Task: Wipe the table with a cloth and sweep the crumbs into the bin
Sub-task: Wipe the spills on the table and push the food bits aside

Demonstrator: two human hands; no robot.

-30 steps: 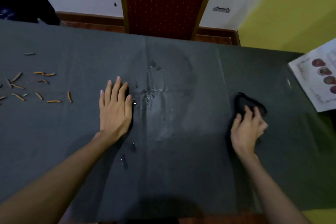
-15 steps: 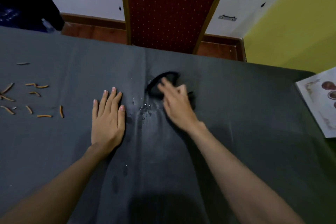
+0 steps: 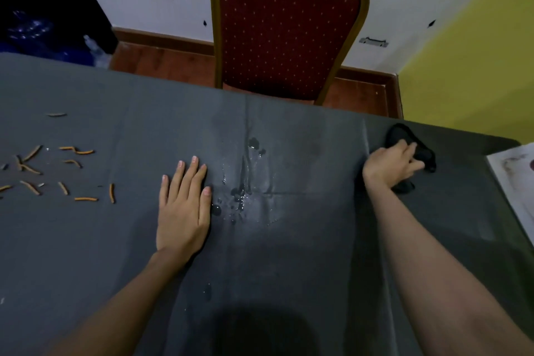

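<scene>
A grey cloth covers the table [image 3: 86,240]. My right hand [image 3: 390,163] presses a small black cloth [image 3: 424,153] against the table at the far right, fingers curled over it. Flat on the table at centre-left lies my left hand [image 3: 185,205], palm down, fingers together, holding nothing. Water drops and a wet smear [image 3: 245,182] sit between the two hands. Several orange stick-shaped crumbs [image 3: 66,179] lie scattered at the left. No bin is in view.
A red chair [image 3: 289,23] with a gold frame stands behind the table's far edge. A printed sheet [image 3: 514,176] lies at the table's right edge. A dark area with plastic bottles [image 3: 95,49] is at the back left.
My right hand has swept the black cloth from the wet patch at the centre out to the far right. The left hand has stayed flat in place.
</scene>
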